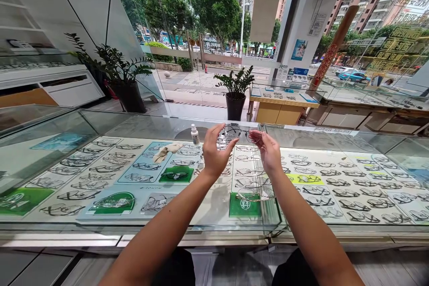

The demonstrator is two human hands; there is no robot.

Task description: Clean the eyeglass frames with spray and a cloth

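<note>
Both hands hold one pair of thin-framed glasses (244, 132) above the glass display counter. My left hand (215, 149) has its thumb and fingers closed on the left end of the frame. At the right lens, the fingers of my right hand (267, 147) pinch the rim. A small white spray bottle (195, 135) stands upright on the glass, to the left of my left hand. Beside the bottle lies a crumpled beige cloth (166, 152).
Under the glass of the counter (214, 228) lie many rows of glasses. Potted plants (235, 98) (129, 85) stand beyond it, near the window. A wooden cabinet (278, 111) with more glasses is behind at the right.
</note>
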